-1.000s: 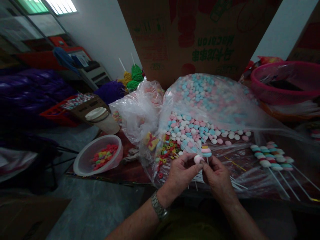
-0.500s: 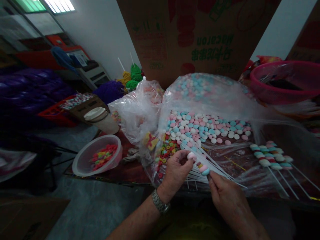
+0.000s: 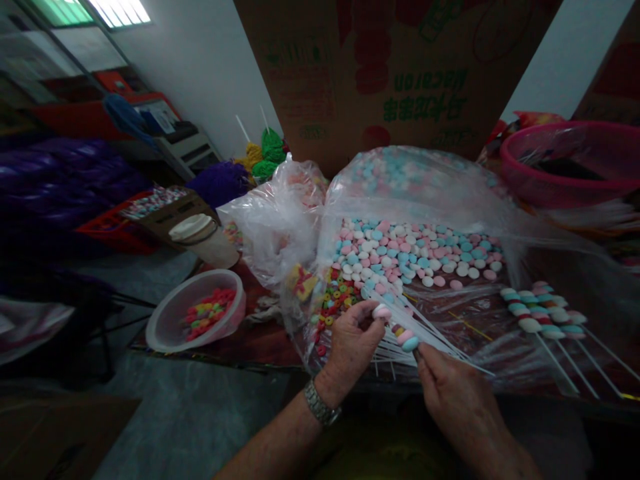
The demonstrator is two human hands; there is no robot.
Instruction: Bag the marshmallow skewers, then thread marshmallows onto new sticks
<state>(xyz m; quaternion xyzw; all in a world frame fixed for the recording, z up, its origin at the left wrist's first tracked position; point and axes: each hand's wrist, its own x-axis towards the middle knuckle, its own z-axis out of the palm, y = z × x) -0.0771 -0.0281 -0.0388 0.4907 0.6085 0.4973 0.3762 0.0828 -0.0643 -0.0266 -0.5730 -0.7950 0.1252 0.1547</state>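
My left hand [image 3: 354,340], with a watch on its wrist, pinches a pink and white marshmallow [image 3: 382,311] between thumb and fingers. My right hand [image 3: 457,390] is closed around the lower end of a marshmallow skewer [image 3: 406,339]; the stick under the fingers is hidden. Blue, pink and yellowish pieces sit on the skewer, with its tip end towards the pinched marshmallow. Whether the two touch I cannot tell. Beneath both hands lie several white sticks [image 3: 435,327]. Just beyond is a spread of pink, blue and white marshmallows [image 3: 400,253], beside colourful ring-shaped pieces [image 3: 336,301].
Filled skewers [image 3: 543,310] lie together at the right. A clear bowl [image 3: 165,327] of coloured rings stands at the table's left edge. Plastic bags [image 3: 280,227] and a large cardboard box [image 3: 320,93] are behind; a pink basin [image 3: 520,180] stands at the back right.
The skewer in my right hand has tilted very slightly, and the pinched marshmallow has shifted a little to the left. Everything else is as before.
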